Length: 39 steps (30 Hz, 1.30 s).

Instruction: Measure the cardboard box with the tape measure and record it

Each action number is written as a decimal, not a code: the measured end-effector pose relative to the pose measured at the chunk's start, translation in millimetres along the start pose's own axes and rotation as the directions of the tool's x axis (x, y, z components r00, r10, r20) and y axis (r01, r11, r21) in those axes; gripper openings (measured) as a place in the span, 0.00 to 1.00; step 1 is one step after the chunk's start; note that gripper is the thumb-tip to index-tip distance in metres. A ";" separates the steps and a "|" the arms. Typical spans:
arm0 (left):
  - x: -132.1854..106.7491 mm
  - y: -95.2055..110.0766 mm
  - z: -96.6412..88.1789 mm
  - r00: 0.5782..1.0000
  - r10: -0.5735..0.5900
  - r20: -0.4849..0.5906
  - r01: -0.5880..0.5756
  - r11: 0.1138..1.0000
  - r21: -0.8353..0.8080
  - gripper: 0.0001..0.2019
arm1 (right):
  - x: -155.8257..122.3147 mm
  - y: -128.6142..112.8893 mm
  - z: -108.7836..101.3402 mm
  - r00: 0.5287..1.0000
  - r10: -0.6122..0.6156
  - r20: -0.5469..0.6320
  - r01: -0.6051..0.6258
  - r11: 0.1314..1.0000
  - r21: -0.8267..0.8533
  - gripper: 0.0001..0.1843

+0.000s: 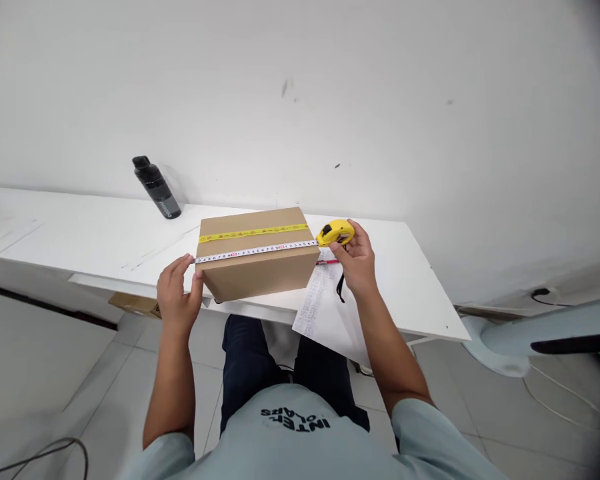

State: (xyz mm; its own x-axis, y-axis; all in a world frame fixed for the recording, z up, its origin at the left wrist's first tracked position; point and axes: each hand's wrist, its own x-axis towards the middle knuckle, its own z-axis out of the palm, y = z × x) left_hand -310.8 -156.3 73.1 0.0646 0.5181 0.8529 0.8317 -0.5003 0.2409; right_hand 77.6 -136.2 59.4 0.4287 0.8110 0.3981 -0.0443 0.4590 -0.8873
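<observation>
A closed brown cardboard box (260, 267) with a yellow tape stripe sits at the near edge of a white table (80, 230). A white measuring tape blade (255, 251) is stretched along the box's top front edge. My left hand (179, 297) pinches the blade's end against the box's left corner. My right hand (357, 261) holds the yellow tape measure case (335, 233) just past the box's right corner, with a black wrist strap hanging below.
A black bottle (157, 188) stands at the back of the table near the white wall. A printed paper sheet (325, 307) with a red pen (328, 262) overhangs the table edge right of the box. A pale fan base (510, 340) lies on the floor at right.
</observation>
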 end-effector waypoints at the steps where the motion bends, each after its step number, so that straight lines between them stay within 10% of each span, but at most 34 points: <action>1: -1.1 0.6 -0.1 1.000 -0.017 0.013 0.017 1.000 -0.002 0.17 | -0.9 -0.4 -0.5 1.000 -0.002 -0.001 0.002 1.000 -0.004 0.42; 13: 8.0 6.3 -15.7 0.944 -0.282 0.173 0.322 0.901 -0.292 0.17 | -11.4 6.8 -11.3 0.999 -0.019 -0.036 0.019 1.000 -0.018 0.44; 31: 1.8 -1.7 11.9 0.772 -0.578 0.265 0.558 0.415 -0.719 0.28 | -12.6 6.5 -12.4 1.000 -0.003 -0.021 0.002 1.000 -0.010 0.44; 35: -8.1 17.6 27.1 0.707 -0.691 0.151 0.539 0.389 -0.747 0.22 | -10.8 8.6 -12.4 1.000 0.000 -0.020 0.000 1.000 0.000 0.45; 39: -14.0 41.2 36.2 0.728 -0.680 -0.087 0.452 0.572 -0.685 0.16 | -11.2 8.5 -12.2 0.999 0.006 -0.033 -0.007 1.000 -0.023 0.46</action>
State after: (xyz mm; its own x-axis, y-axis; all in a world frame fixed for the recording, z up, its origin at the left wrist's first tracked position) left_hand -257.4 -159.1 54.4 -0.5661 0.6572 0.4976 0.1269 -0.5270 0.8403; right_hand 83.4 -145.9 44.6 0.4577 0.8014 0.3850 -0.0267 0.4452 -0.8950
